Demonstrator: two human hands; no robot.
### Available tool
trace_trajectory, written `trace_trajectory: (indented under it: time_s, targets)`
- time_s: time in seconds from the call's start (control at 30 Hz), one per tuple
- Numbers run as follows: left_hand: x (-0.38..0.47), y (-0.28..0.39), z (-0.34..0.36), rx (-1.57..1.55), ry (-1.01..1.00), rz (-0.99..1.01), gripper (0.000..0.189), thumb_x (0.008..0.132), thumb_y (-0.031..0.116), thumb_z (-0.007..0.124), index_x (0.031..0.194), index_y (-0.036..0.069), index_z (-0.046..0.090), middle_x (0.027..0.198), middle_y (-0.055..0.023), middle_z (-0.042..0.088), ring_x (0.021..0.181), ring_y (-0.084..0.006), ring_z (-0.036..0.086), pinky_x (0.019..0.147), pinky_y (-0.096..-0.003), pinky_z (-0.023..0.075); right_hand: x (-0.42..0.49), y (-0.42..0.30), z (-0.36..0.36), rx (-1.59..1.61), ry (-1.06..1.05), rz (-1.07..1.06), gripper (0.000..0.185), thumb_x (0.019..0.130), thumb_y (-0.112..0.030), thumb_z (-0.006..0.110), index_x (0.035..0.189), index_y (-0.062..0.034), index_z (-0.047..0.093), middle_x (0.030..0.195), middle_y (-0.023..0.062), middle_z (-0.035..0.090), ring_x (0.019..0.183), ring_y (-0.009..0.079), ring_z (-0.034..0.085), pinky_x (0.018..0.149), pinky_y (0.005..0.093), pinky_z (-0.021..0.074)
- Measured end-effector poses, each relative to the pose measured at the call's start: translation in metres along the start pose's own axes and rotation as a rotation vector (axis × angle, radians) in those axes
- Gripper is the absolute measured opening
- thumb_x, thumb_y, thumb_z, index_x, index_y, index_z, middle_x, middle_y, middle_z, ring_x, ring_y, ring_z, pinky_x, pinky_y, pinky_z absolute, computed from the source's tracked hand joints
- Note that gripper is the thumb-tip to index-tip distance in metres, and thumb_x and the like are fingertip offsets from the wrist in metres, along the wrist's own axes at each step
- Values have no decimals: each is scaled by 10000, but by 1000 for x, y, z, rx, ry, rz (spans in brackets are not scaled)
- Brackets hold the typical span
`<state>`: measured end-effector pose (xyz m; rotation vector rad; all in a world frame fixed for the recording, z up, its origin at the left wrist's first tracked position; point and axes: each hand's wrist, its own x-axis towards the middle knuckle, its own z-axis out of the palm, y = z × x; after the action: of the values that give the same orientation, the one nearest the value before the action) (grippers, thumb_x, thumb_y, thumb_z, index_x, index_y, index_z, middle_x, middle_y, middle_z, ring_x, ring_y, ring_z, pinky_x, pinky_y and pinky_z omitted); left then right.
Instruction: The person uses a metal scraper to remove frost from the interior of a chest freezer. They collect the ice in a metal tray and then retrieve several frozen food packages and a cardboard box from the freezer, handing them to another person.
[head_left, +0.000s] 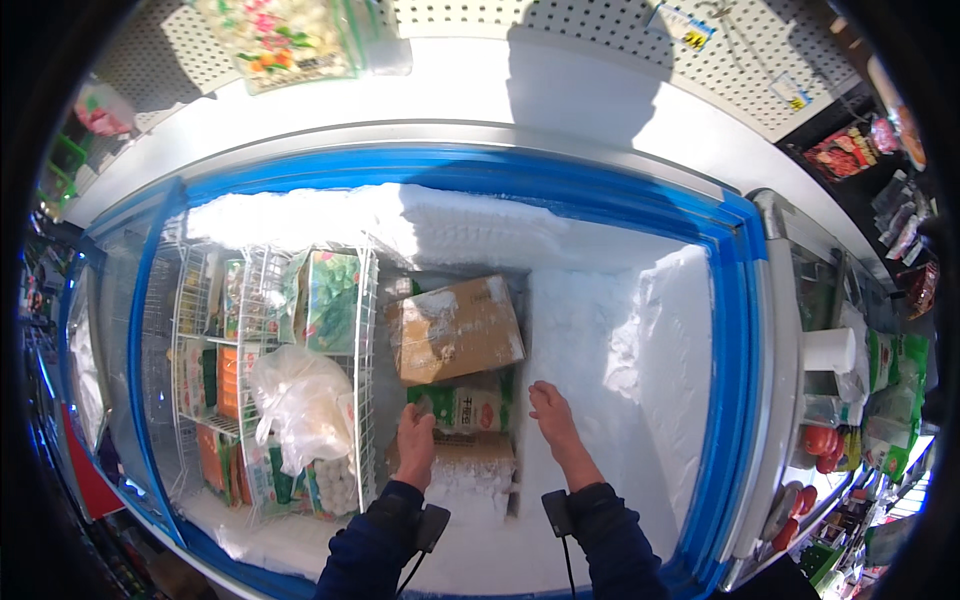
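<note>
My left hand (416, 444) reaches down into an open chest freezer, its fingers at the left end of a green-and-clear plastic food package (469, 409). Whether those fingers grip the plastic is not clear. My right hand (553, 421) is just right of the package, fingers partly curled and apart, holding nothing. The package lies between two cardboard boxes in a recess of the freezer. The far box (457, 330) sits tilted, with frost on its top. The near box (469, 448) is partly covered by crumbled frost (469, 487).
White wire baskets (365, 322) with bagged frozen food stand left of the recess, a translucent plastic bag (304, 405) on top. A frosted ledge (577, 337) lies to the right. The blue freezer rim (731, 390) surrounds it; a sliding glass lid (120, 360) is at left.
</note>
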<state>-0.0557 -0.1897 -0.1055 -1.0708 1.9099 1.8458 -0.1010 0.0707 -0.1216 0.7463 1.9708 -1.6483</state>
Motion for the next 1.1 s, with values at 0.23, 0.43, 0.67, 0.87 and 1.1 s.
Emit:
trace_trajectory:
  time_s: [0.23,0.43,0.67,0.87,1.1]
  targets:
    - [82,-61,-3,55,258,-11,470,1030,338,569,1319,-30,535,1173,-101,613,1075,-241,577,993,-389,450,76,26,31,-385,155,-345,557,1059,-323,521,1473,44,454,1428,274,566,1308,445,553,1082,481,436]
    - [119,-69,9,-239,182,-146,523,1051,418,575,1406,40,514,1238,-72,592,1069,-188,594,912,-344,508,121,24,52,-568,169,-238,661,1054,-361,527,1552,34,344,1432,304,559,1298,473,561,1085,474,441]
    - [152,-72,12,-349,177,-147,620,1004,419,663,1478,82,449,1323,-74,566,1110,-200,602,870,-352,519,171,34,61,-462,67,-49,873,1007,-600,512,1514,98,382,1450,339,529,1366,474,498,1108,486,411]
    - [142,-63,16,-373,267,-138,689,966,344,715,1507,55,403,1360,-89,543,1194,-213,556,932,-358,481,160,27,64,-385,101,-86,867,974,-645,534,1474,60,471,1376,302,607,1282,462,569,1060,492,440]
    - [108,-53,7,-289,407,-71,647,986,372,688,1476,21,454,1339,-109,551,1222,-227,533,1068,-381,403,128,18,54,-415,98,9,698,963,-526,602,1460,-42,525,1228,274,680,1175,465,621,1013,484,470]
